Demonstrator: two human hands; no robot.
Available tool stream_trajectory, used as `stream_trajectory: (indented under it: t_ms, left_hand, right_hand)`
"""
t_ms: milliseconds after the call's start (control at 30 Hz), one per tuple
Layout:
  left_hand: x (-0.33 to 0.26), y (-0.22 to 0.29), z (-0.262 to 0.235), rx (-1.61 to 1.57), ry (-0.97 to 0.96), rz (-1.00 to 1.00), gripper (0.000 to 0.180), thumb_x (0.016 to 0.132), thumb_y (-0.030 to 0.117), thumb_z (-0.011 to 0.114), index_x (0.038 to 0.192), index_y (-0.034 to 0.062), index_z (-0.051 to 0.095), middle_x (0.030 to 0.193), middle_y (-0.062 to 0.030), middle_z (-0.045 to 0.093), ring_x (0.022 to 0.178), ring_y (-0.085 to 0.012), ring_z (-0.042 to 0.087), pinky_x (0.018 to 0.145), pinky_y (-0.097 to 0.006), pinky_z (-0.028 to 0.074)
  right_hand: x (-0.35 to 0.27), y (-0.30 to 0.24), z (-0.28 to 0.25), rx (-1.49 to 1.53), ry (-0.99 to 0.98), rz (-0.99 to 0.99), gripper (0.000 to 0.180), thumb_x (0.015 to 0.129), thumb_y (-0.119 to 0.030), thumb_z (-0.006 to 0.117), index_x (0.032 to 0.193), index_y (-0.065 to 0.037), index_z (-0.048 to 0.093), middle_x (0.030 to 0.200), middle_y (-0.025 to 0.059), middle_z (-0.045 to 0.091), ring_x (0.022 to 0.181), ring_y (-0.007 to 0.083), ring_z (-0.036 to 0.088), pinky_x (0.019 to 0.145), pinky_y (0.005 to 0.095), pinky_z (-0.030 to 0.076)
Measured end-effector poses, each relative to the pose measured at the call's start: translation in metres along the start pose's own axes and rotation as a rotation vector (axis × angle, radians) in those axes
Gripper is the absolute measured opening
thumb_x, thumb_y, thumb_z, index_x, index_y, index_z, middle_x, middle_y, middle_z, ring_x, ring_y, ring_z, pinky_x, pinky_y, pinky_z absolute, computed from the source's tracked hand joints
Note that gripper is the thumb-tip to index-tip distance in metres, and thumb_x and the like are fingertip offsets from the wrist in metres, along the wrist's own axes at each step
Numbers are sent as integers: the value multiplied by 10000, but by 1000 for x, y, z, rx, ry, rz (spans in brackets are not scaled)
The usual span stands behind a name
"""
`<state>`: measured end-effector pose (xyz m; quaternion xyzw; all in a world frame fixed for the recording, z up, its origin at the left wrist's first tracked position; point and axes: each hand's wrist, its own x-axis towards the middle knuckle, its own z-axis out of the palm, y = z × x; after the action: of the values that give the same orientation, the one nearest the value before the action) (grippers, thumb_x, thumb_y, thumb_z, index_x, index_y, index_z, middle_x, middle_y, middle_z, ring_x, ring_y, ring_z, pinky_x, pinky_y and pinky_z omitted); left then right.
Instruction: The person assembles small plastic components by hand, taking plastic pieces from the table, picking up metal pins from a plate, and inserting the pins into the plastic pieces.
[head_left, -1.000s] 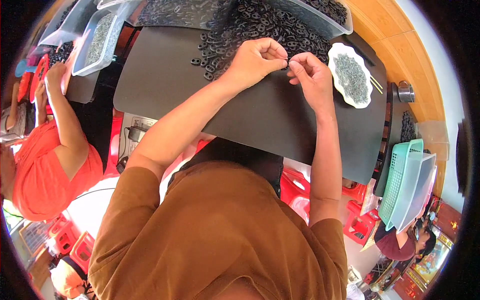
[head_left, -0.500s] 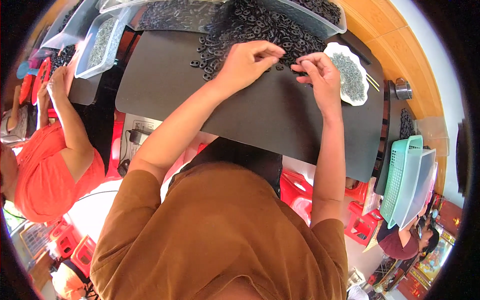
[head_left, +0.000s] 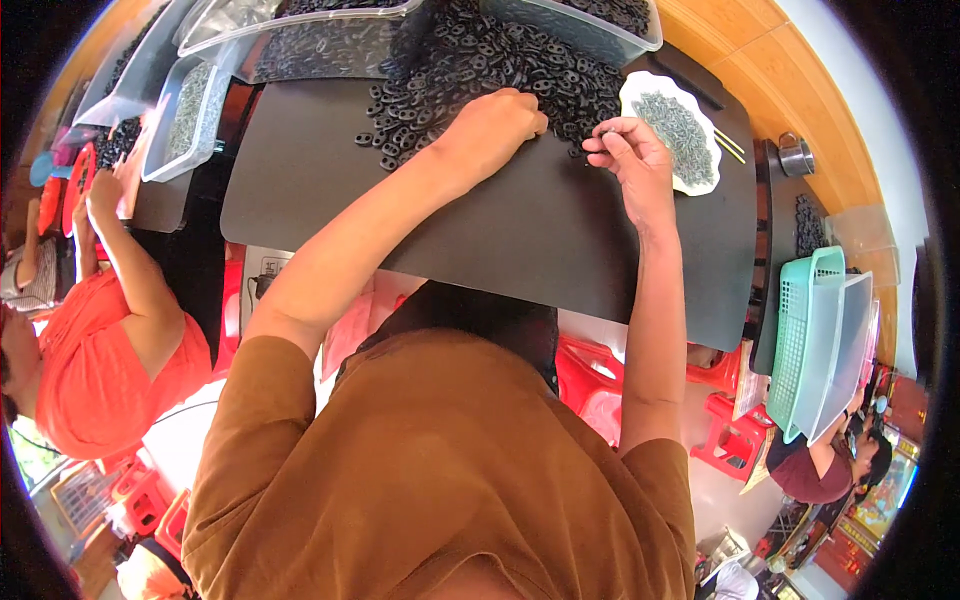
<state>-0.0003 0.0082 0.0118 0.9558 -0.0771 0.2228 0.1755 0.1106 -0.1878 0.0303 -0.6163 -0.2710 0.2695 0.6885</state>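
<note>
My left hand (head_left: pixel 497 133) reaches to the near edge of a heap of small black two-holed pieces (head_left: pixel 500 60), its fingers curled downward. The back of the hand hides whatever they grip. To its right, my right hand (head_left: pixel 637 165) is raised just over the table, thumb and fingers pinched together. A small dark spot shows at those fingertips, too small to name. Right beside this hand stands a white scallop-edged dish (head_left: pixel 712 172) filled with small grey metal pins (head_left: pixel 676 128). A few loose black pieces (head_left: pixel 385 140) lie at the heap's left edge.
Clear plastic bins (head_left: pixel 330 50) of black pieces border the dark table (head_left: pixel 520 235) at the back. Another bin (head_left: pixel 185 125) holds metal pins at left, near a person in red (head_left: pixel 110 370). Two thin sticks (head_left: pixel 730 147), a metal cup (head_left: pixel 796 155) and a green basket (head_left: pixel 800 340) are right.
My left hand has gone from a loose pinch above the table to curled fingers at the heap. My right hand has shifted slightly in view, its fingers drawn closer together.
</note>
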Motion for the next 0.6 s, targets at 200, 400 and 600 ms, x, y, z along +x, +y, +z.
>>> stream_trajectory:
  t_ms: [200, 400, 600]
  left_hand:
    - [2, 1, -6, -100, -2, -3, 104, 768, 49, 607, 858, 39, 659, 846, -131, 618, 857, -301, 624, 743, -396, 509]
    - [16, 4, -3, -374, 14, -37, 166, 756, 36, 669, 919, 7, 661, 873, -135, 644, 825, -306, 644, 749, -366, 517]
    - [34, 13, 4, -360, -3, -42, 172, 773, 93, 671, 933, 30, 673, 885, -131, 652, 846, -307, 644, 760, -377, 515]
  right_hand:
    - [0, -3, -1, -89, 21, -71, 115, 897, -30, 585, 1008, -2, 589, 901, 74, 637, 785, 147, 649, 690, 252, 544]
    - [2, -5, -7, -165, 126, -174, 128, 885, -41, 615, 1009, -24, 586, 894, 57, 644, 753, 116, 635, 641, 219, 493]
    - [2, 0, -13, -130, 137, -224, 133, 875, -42, 630, 1000, -24, 588, 895, 58, 649, 748, 117, 638, 637, 219, 489]
